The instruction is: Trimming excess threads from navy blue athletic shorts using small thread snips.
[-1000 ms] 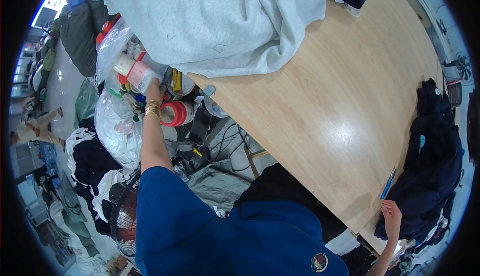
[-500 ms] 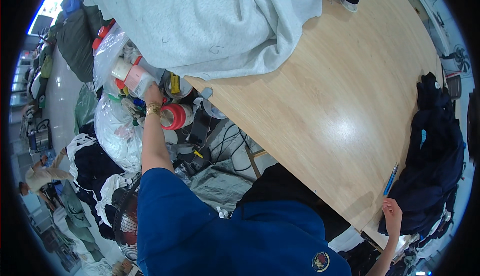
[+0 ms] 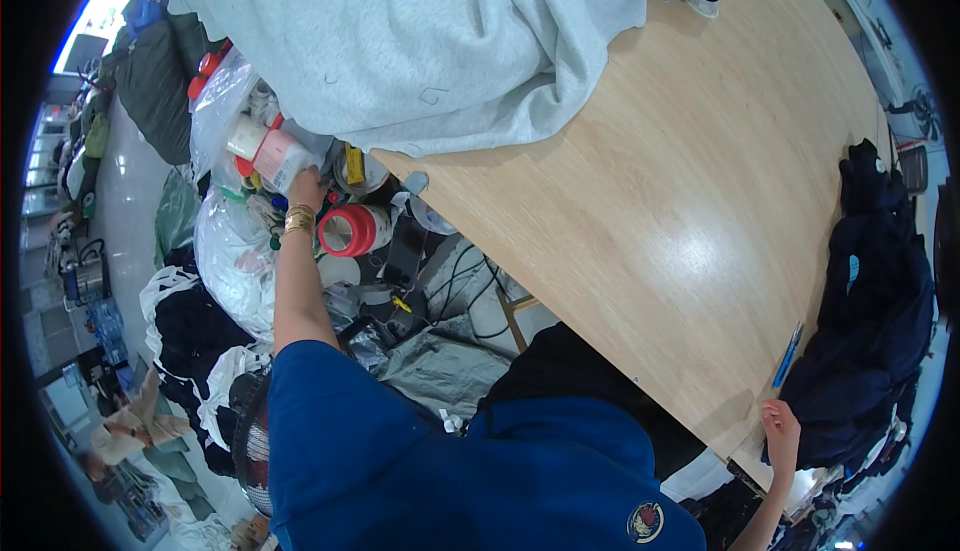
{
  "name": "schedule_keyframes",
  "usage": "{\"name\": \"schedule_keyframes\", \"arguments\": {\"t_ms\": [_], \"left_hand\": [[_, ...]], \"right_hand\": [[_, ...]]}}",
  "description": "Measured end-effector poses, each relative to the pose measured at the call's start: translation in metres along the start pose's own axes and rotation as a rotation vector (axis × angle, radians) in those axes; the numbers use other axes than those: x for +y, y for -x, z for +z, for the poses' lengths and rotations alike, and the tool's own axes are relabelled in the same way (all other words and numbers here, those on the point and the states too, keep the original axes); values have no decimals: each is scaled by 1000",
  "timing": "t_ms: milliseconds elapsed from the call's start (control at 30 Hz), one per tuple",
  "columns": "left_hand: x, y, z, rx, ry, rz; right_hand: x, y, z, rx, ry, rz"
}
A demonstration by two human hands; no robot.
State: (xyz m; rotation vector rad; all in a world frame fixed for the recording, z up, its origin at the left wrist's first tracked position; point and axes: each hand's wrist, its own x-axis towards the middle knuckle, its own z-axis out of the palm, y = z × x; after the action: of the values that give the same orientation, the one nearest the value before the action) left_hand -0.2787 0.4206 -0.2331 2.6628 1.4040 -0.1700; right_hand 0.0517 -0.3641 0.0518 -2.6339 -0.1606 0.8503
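My left hand [image 3: 306,189] reaches down among containers and bags left of the table. It lies against a tub with a pink and white label [image 3: 280,158]; its fingers are mostly hidden, so I cannot tell whether it grips anything. Just below the hand is a red-rimmed jar [image 3: 349,230] with a pale side. My right hand [image 3: 781,429] rests at the table's near right edge, fingers curled in and nothing visible in them. Slightly beyond it a blue pen [image 3: 787,355] lies beside dark navy cloth [image 3: 865,321].
Light grey fabric [image 3: 430,61] covers the far left of the wooden table [image 3: 640,231]. Clear plastic bags [image 3: 235,261], dark cables [image 3: 470,281] and a fan [image 3: 252,441] stand or lie around my left arm. Another person [image 3: 140,426] is in the left background.
My left hand stays by the pink-labelled tub, with only a slight shift. The right hand's fingers have curled in more, near the pen. The person in the background has moved.
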Motion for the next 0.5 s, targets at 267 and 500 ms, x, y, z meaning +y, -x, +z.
{"name": "schedule_keyframes", "arguments": {"t_ms": [267,500], "left_hand": [[-2,-23,-9,-171,-171,-49],[-28,-36,17,-129,-211,-153]], "right_hand": [[-10,3,0,-18,42,18],[-6,1,4,-36,36,10]]}}
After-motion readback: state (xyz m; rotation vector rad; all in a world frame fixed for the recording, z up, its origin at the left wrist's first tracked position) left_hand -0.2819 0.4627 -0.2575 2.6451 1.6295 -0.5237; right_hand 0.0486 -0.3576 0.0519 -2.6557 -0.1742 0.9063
